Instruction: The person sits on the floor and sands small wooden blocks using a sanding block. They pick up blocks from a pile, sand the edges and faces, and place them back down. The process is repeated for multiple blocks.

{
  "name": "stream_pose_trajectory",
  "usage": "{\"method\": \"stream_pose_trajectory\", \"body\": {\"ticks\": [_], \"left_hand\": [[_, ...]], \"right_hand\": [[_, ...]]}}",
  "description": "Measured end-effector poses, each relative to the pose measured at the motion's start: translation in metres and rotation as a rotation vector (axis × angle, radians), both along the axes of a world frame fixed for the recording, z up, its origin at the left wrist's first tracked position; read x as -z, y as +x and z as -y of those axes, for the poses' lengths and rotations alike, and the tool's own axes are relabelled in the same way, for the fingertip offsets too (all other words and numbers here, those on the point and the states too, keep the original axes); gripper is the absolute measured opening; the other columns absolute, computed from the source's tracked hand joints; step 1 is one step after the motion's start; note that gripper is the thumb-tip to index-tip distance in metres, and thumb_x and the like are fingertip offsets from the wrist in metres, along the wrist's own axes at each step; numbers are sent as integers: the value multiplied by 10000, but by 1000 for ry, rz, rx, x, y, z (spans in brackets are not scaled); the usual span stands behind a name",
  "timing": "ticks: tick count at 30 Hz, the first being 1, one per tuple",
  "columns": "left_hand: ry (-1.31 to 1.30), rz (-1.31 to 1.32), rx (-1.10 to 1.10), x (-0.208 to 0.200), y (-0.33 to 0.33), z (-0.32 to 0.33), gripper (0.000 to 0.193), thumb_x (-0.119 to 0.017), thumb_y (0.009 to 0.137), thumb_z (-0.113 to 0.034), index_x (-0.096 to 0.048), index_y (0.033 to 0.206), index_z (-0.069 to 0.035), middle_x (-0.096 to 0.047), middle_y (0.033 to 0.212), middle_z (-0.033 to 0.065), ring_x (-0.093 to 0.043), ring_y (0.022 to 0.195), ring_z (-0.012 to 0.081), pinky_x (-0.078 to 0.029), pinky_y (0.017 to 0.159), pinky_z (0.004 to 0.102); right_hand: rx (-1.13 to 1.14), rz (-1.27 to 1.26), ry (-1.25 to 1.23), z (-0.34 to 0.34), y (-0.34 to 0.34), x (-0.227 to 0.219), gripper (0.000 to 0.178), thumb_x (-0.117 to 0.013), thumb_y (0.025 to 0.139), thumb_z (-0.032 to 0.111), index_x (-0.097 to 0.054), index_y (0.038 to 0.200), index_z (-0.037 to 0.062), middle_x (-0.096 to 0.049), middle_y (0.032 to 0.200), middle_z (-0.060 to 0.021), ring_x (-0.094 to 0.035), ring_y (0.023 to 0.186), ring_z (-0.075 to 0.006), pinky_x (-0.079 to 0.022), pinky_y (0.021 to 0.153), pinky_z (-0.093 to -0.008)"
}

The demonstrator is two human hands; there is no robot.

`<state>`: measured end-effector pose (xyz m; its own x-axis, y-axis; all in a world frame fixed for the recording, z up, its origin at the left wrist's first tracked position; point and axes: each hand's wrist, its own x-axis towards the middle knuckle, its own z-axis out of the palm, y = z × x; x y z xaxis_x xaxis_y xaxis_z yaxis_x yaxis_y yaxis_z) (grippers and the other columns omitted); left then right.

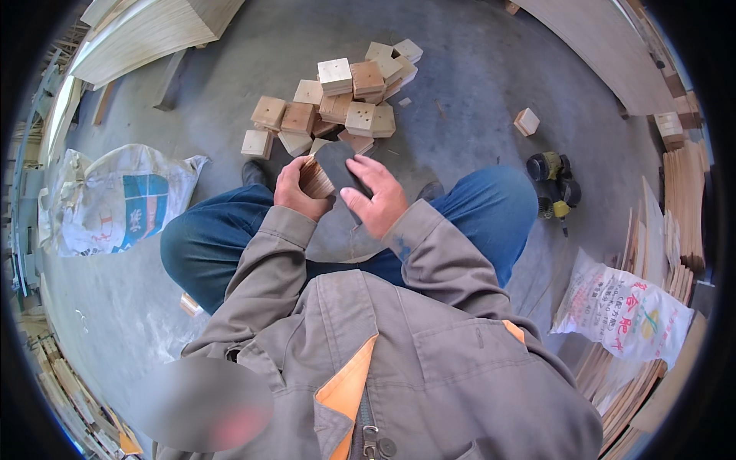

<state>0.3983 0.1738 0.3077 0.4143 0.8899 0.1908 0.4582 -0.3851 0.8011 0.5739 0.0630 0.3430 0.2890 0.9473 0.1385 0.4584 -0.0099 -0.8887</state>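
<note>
Wood block (317, 180), pale and striped with layers along its near side, sits within the left hand (297, 192), between its thumb and curled fingers, over the space between the person's bent knees. That hand is bent around the block, closed as far as its width allows. Just to the right, a dark flat piece (337, 167) leans against the block, covering part of it. The right hand (377, 195) holds this piece at its right side, thumb and fingers parted with the dark surface between them; how firmly they press, I cannot tell. Beyond both hands, a heap of wooden blocks (334, 109) lies on the grey floor (468, 100), and a yellow-and-black power tool (546, 166) rests near the right knee (494, 195).
</note>
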Motion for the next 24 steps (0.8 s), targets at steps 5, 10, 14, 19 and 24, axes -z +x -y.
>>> {"method": "stream_pose_trajectory", "body": {"ticks": [5, 10, 14, 19, 24], "left_hand": [[72, -6, 175, -7, 4, 12, 865, -903, 530, -81, -565, 1324, -20, -648, 1237, 155, -669, 1137, 264, -543, 1000, 368], [-78, 27, 6, -4, 6, 2, 832, -902, 527, -106, -590, 1297, -53, -644, 1206, 166, -628, 1153, 342, -530, 1002, 398], [-65, -10, 61, -12, 6, 7, 829, -900, 533, -109, -591, 1300, -54, -652, 1200, 165, -639, 1135, 344, -532, 1001, 404], [-31, -7, 162, -5, 4, 8, 876, -918, 546, -112, -552, 1336, -15, -636, 1243, 142, -663, 1133, 262, -539, 1005, 370], [-120, -14, 38, 3, 4, 0, 875, -926, 567, -121, -546, 1348, -14, -634, 1260, 134, -659, 1143, 233, -530, 1016, 343]], "right_hand": [[164, -176, -162, -25, 31, 26, 556, -721, 905, 284, -622, 1363, -15, -568, 1427, -266, -540, 1342, -388, -414, 1149, -418], [-2, 14, 22, -8, 8, -3, 554, -727, 900, 290, -630, 1360, -4, -570, 1425, -268, -548, 1329, -399, -421, 1137, -427], [33, -39, 20, -19, 15, 14, 541, -722, 894, 287, -641, 1347, 2, -571, 1425, -267, -551, 1324, -397, -423, 1136, -427], [125, -71, -69, -26, 25, 22, 546, -727, 891, 287, -641, 1344, -5, -573, 1428, -256, -558, 1321, -385, -425, 1136, -429], [-12, -9, 23, -16, 8, -4, 541, -734, 882, 285, -649, 1330, -5, -580, 1416, -260, -563, 1311, -389, -432, 1127, -425]]}}
